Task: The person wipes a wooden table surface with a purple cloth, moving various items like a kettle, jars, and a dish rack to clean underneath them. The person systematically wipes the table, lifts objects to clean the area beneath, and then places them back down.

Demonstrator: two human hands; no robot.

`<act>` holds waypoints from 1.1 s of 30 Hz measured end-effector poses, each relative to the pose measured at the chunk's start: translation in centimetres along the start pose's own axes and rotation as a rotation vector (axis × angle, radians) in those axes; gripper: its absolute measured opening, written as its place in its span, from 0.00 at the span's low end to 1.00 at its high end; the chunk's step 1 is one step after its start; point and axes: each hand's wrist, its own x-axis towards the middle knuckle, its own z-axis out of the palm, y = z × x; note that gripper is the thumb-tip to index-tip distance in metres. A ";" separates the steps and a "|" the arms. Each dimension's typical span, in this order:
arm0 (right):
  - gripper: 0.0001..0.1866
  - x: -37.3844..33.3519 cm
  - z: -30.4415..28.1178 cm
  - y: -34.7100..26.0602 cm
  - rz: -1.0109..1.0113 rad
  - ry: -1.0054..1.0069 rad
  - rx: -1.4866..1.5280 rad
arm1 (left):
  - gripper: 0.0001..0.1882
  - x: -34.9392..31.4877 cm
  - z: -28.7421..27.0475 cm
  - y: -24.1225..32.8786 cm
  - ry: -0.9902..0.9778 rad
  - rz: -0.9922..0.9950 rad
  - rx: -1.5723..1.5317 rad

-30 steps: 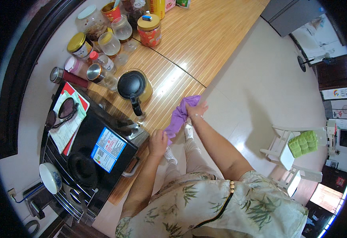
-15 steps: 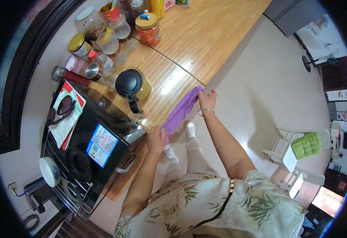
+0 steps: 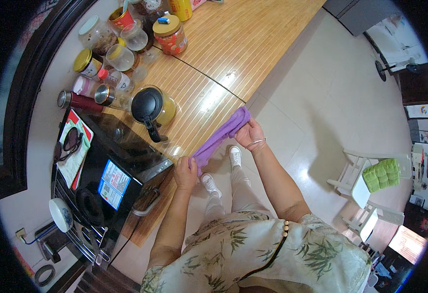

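A purple cloth (image 3: 218, 138) is stretched between my two hands along the near edge of the wooden table (image 3: 209, 63). My left hand (image 3: 185, 174) is closed on its lower left end, next to the corner of a black glossy appliance (image 3: 126, 154). At the upper right end, my right hand (image 3: 249, 134) grips the cloth, which folds over at the fingers. A bracelet circles my right wrist. Left of the cloth on the table stands a glass pitcher (image 3: 167, 110) with a black lid and handle, holding yellowish liquid.
Jars, glasses and bottles crowd the table's far left, among them a gold-lidded jar (image 3: 171, 39). Sunglasses (image 3: 71, 141) and papers lie on the black appliance. A white bowl (image 3: 60, 215) sits on a metal rack. White chairs (image 3: 358, 185), one with a green cushion (image 3: 381, 175), stand on the floor to the right.
The cloth's right end now folds over my right hand, which has turned palm up. Both hands have shifted slightly left. The table things also appear further left in view.
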 end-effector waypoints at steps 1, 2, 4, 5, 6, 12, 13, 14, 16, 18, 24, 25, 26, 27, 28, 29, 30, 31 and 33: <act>0.21 -0.6 1.5 -0.1 0.002 0.022 0.024 | 0.10 -0.1 0.0 0.0 0.013 0.006 -0.001; 0.22 -1.2 2.9 -0.3 0.000 0.045 0.047 | 0.10 -0.1 0.1 0.0 0.027 -0.001 -0.034; 0.21 -1.1 2.3 -0.6 0.023 -0.006 0.016 | 0.10 -0.2 0.1 0.0 0.056 -0.016 -0.099; 0.20 -0.7 0.4 -1.3 0.039 -0.077 -0.040 | 0.10 -0.1 0.2 0.4 0.077 -0.053 -0.146; 0.19 -0.5 0.1 -1.6 0.065 -0.150 -0.096 | 0.10 -0.1 -0.1 0.8 0.101 -0.097 -0.189; 0.14 0.4 0.4 -2.1 -0.073 0.009 -0.748 | 0.09 0.5 -0.6 1.3 0.140 -0.143 -0.263; 0.15 0.9 0.2 -2.3 -0.131 0.080 -1.057 | 0.09 0.6 -0.4 1.1 0.138 -0.136 -0.254; 0.16 1.0 1.0 -2.1 -0.186 0.151 -1.363 | 0.09 0.7 -0.5 1.2 0.131 -0.137 -0.255; 0.16 1.4 2.4 -1.4 -0.384 0.281 -1.779 | 0.09 1.1 -0.8 1.4 0.117 -0.139 -0.258; 0.15 1.6 4.0 -0.2 -0.682 0.400 -1.983 | 0.08 1.2 -0.1 0.4 0.113 -0.103 -0.191; 0.08 4.0 3.3 0.6 -1.023 0.367 -1.803 | 0.08 0.9 0.4 -0.3 0.066 -0.027 -0.141; 0.08 4.2 2.7 0.9 -0.983 0.308 -1.931 | 0.08 0.8 0.5 -0.3 0.054 -0.009 -0.144; 0.08 4.3 2.5 1.4 -0.943 0.244 -2.059 | 0.08 0.8 0.6 -0.4 0.059 -0.009 -0.147; 0.09 4.2 2.8 2.1 -0.899 0.177 -2.181 | 0.08 0.8 0.7 -0.5 0.064 -0.009 -0.149; 0.08 3.8 2.9 3.4 -0.911 0.105 -2.228 | 0.08 0.7 0.8 -0.5 0.068 -0.008 -0.150; 0.08 3.0 3.3 5.0 -0.926 0.029 -2.271 | 0.08 0.6 0.9 -0.7 0.068 -0.014 -0.146; 0.08 2.1 3.3 6.3 -0.922 -0.053 -2.270 | 0.08 0.4 0.9 -0.8 0.070 -0.020 -0.140; 0.08 1.2 3.2 7.3 -0.917 -0.133 -2.267 | 0.08 0.4 0.9 -0.9 0.071 -0.026 -0.133; 0.07 1.5 2.9 7.0 -0.926 -0.221 -2.275 | 0.07 0.6 0.5 -0.5 0.071 -0.005 -0.165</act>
